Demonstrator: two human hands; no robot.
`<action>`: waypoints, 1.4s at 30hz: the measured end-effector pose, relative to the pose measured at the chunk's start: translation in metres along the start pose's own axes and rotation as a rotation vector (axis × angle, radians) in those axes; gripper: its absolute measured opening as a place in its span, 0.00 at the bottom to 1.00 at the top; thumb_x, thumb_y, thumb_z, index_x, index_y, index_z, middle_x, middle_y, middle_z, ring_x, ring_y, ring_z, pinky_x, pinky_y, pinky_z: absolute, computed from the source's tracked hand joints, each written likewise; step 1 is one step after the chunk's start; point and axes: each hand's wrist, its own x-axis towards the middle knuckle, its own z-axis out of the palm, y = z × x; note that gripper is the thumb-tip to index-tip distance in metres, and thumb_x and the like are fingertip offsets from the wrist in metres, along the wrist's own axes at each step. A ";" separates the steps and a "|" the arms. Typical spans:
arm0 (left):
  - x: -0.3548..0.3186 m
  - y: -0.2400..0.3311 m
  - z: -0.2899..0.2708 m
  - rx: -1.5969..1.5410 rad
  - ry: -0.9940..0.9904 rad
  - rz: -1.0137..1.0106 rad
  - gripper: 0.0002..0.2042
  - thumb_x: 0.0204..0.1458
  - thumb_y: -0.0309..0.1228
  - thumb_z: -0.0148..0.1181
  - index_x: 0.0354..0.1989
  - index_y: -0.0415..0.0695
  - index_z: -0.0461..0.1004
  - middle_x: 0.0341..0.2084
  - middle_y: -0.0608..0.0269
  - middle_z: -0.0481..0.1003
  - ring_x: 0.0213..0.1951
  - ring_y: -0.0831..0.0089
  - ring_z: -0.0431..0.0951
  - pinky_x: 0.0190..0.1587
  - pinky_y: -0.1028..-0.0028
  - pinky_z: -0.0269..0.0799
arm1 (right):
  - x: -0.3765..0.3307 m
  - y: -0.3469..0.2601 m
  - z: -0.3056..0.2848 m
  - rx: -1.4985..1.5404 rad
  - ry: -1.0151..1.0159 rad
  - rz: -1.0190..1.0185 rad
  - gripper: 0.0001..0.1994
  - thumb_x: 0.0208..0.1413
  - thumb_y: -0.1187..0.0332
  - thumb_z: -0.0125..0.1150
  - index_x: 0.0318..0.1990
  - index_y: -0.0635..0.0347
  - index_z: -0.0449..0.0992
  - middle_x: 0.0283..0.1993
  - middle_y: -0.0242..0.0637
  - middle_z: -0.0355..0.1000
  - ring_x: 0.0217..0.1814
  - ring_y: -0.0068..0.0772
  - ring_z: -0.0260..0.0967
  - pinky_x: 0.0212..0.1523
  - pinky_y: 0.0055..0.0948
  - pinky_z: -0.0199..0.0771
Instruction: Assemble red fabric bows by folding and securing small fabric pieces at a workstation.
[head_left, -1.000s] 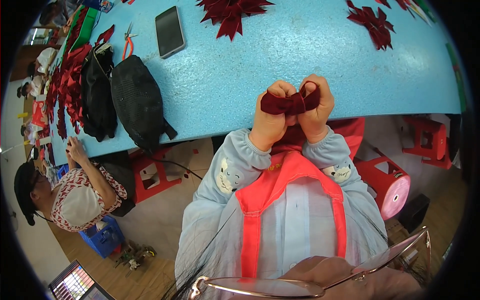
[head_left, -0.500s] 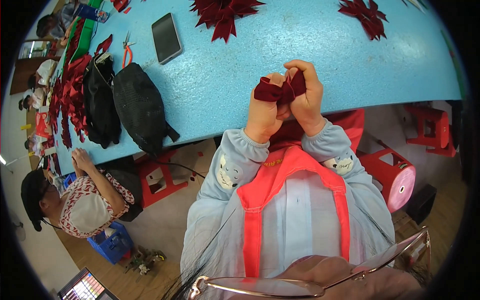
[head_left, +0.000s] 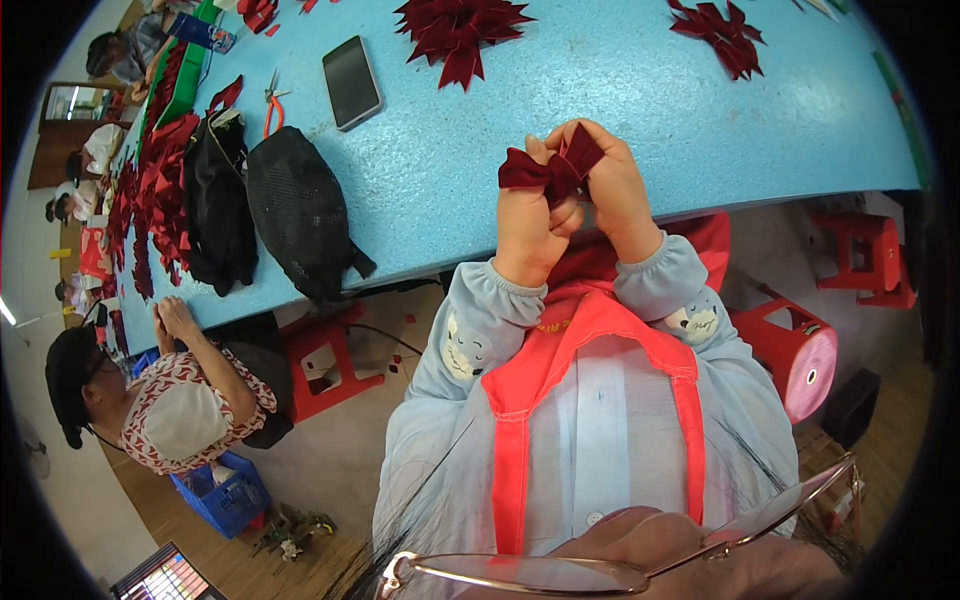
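Observation:
A dark red ribbon bow point(head_left: 551, 176) is held between my two hands, just over the near edge of the blue table point(head_left: 430, 200). My left hand point(head_left: 530, 225) grips the bow's left loop and knot from below, fingers curled. With its fingers bent round the upper right end of the bow, my right hand point(head_left: 617, 180) pinches the ribbon. Part of the ribbon is hidden behind the fingers. Beyond my hands lies a pile of finished-looking red bows point(head_left: 462, 35), and a smaller bunch of bows point(head_left: 722, 38) rests to the far right.
On the table's left are a phone point(head_left: 352, 83), orange-handled snips point(head_left: 273, 112), a black mesh pouch point(head_left: 297, 212), a black bag point(head_left: 215, 215) and heaped red ribbon point(head_left: 165, 180). A co-worker point(head_left: 170, 400) sits at left. Red stools point(head_left: 785, 345) stand under and beside the table.
The bow has turned in my hands, its right end now pointing up more steeply. My right hand has shifted its grip on that end. The whole view has moved slightly.

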 end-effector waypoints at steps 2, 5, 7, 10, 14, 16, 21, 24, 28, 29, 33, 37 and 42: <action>-0.001 0.000 0.000 0.008 0.039 -0.009 0.20 0.54 0.53 0.47 0.23 0.49 0.65 0.10 0.75 0.58 0.08 0.85 0.48 0.11 0.81 0.42 | -0.003 -0.005 0.001 -0.247 0.010 -0.144 0.05 0.53 0.76 0.46 0.32 0.63 0.70 0.28 0.28 0.67 0.32 0.17 0.62 0.34 0.18 0.64; -0.002 0.000 0.001 -0.016 0.048 -0.017 0.18 0.57 0.49 0.45 0.22 0.50 0.61 0.11 0.74 0.57 0.09 0.85 0.49 0.11 0.81 0.42 | -0.003 -0.004 -0.003 -0.416 0.006 -0.277 0.06 0.53 0.76 0.45 0.33 0.64 0.70 0.30 0.30 0.69 0.34 0.18 0.64 0.36 0.19 0.65; 0.000 0.000 0.000 0.015 0.067 -0.004 0.18 0.56 0.50 0.45 0.23 0.49 0.62 0.12 0.74 0.58 0.10 0.85 0.50 0.11 0.82 0.43 | -0.001 0.000 -0.007 -0.506 -0.010 -0.403 0.05 0.53 0.75 0.47 0.33 0.64 0.71 0.30 0.31 0.70 0.34 0.18 0.64 0.36 0.18 0.65; 0.002 0.001 0.000 0.077 0.102 0.024 0.19 0.54 0.52 0.47 0.27 0.48 0.65 0.14 0.74 0.61 0.11 0.86 0.52 0.12 0.82 0.44 | -0.004 0.006 -0.011 -0.552 -0.003 -0.478 0.04 0.55 0.74 0.50 0.34 0.62 0.71 0.29 0.27 0.67 0.31 0.16 0.62 0.33 0.16 0.63; -0.005 0.003 0.002 0.120 0.096 0.080 0.15 0.56 0.47 0.48 0.28 0.47 0.64 0.16 0.73 0.62 0.12 0.86 0.54 0.13 0.83 0.46 | -0.007 0.004 -0.013 -0.518 -0.080 -0.539 0.03 0.54 0.74 0.53 0.34 0.62 0.71 0.29 0.25 0.67 0.30 0.14 0.61 0.31 0.15 0.62; -0.004 0.002 -0.001 0.220 0.168 0.251 0.09 0.56 0.37 0.47 0.27 0.47 0.66 0.17 0.73 0.63 0.14 0.87 0.57 0.13 0.83 0.49 | -0.008 0.001 -0.015 -0.488 -0.121 -0.546 0.03 0.53 0.74 0.54 0.34 0.62 0.71 0.30 0.26 0.67 0.30 0.14 0.61 0.30 0.15 0.62; -0.003 0.001 0.000 0.296 0.215 0.461 0.04 0.52 0.26 0.45 0.28 0.45 0.67 0.18 0.72 0.65 0.17 0.87 0.62 0.14 0.84 0.53 | -0.008 -0.002 -0.028 -0.575 -0.223 -0.526 0.03 0.53 0.77 0.52 0.35 0.62 0.69 0.31 0.29 0.67 0.28 0.14 0.60 0.26 0.15 0.61; -0.005 0.003 -0.002 0.317 0.163 0.431 0.04 0.53 0.25 0.45 0.29 0.44 0.68 0.19 0.72 0.66 0.17 0.86 0.62 0.14 0.84 0.53 | -0.006 -0.002 -0.030 -0.602 -0.151 -0.645 0.03 0.53 0.78 0.50 0.35 0.62 0.67 0.31 0.30 0.66 0.26 0.15 0.60 0.23 0.15 0.60; -0.004 0.001 -0.003 0.307 0.159 0.400 0.05 0.55 0.29 0.46 0.30 0.44 0.67 0.18 0.69 0.65 0.13 0.84 0.58 0.12 0.83 0.49 | -0.005 -0.002 -0.026 -0.627 -0.181 -0.740 0.04 0.52 0.80 0.48 0.35 0.62 0.66 0.30 0.32 0.65 0.24 0.15 0.58 0.21 0.15 0.59; -0.004 0.001 -0.003 0.297 0.169 0.392 0.06 0.56 0.31 0.46 0.31 0.43 0.66 0.18 0.67 0.64 0.11 0.83 0.56 0.12 0.82 0.47 | -0.006 -0.003 -0.026 -0.601 -0.190 -0.703 0.04 0.52 0.80 0.48 0.35 0.62 0.66 0.30 0.31 0.65 0.23 0.15 0.58 0.21 0.15 0.58; -0.003 0.008 -0.004 0.204 0.045 0.231 0.07 0.56 0.33 0.47 0.31 0.42 0.66 0.17 0.67 0.65 0.09 0.83 0.54 0.11 0.81 0.46 | -0.008 -0.001 -0.023 -0.548 -0.141 -0.632 0.04 0.53 0.80 0.48 0.34 0.62 0.67 0.29 0.30 0.66 0.23 0.14 0.58 0.20 0.14 0.58; -0.004 0.012 -0.008 0.233 -0.029 0.076 0.09 0.56 0.34 0.47 0.34 0.41 0.68 0.16 0.67 0.64 0.08 0.83 0.52 0.11 0.81 0.45 | -0.007 0.003 -0.027 -0.557 0.023 -0.656 0.03 0.53 0.78 0.51 0.34 0.63 0.68 0.29 0.29 0.67 0.24 0.14 0.60 0.23 0.15 0.60; -0.006 0.016 -0.003 0.251 -0.057 -0.021 0.10 0.56 0.34 0.48 0.37 0.41 0.69 0.17 0.68 0.65 0.08 0.84 0.52 0.11 0.81 0.45 | -0.003 0.006 -0.031 -0.569 0.070 -0.701 0.04 0.52 0.75 0.56 0.34 0.63 0.70 0.28 0.29 0.69 0.27 0.17 0.64 0.29 0.17 0.65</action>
